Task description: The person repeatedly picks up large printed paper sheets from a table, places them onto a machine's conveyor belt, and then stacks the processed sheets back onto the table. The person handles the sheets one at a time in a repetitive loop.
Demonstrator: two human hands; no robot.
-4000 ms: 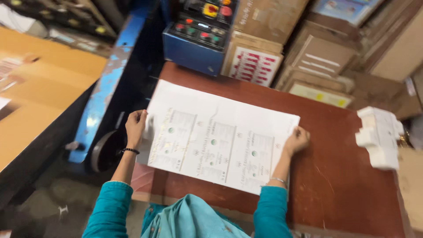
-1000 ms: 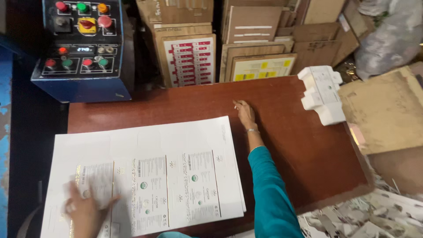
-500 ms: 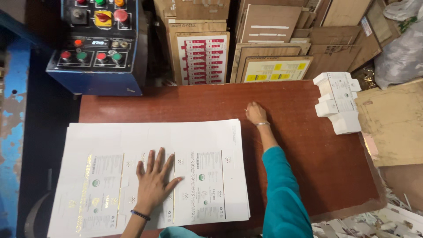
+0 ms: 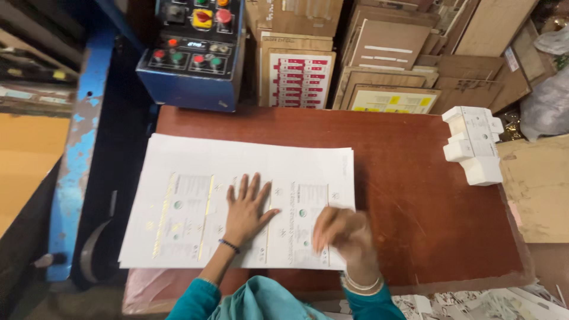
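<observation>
While the left hand is lying flat and open, fingers spread, on the middle of the stack of printed white sheets, the right hand is hovering blurred over the stack's near right corner, fingers curled, and whether it is pinching a sheet cannot be told. Item: the stack is resting on the left half of the reddish-brown table, its left edge hanging past the table's left side and its near edge lying close to the table's near rim. Risk, as judged: sheets are sitting slightly fanned at the far and right edges, so any push from the flat palm could be skewing them further, and the overhanging part could be sagging or sliding off toward the blue machine frame on the left. Item: a small pile of white die-cut carton blanks is sitting at the far right edge of the table, well apart from the hands. Item: a blue control box with coloured buttons and leaning cardboard sheets are standing beyond the far edge.
</observation>
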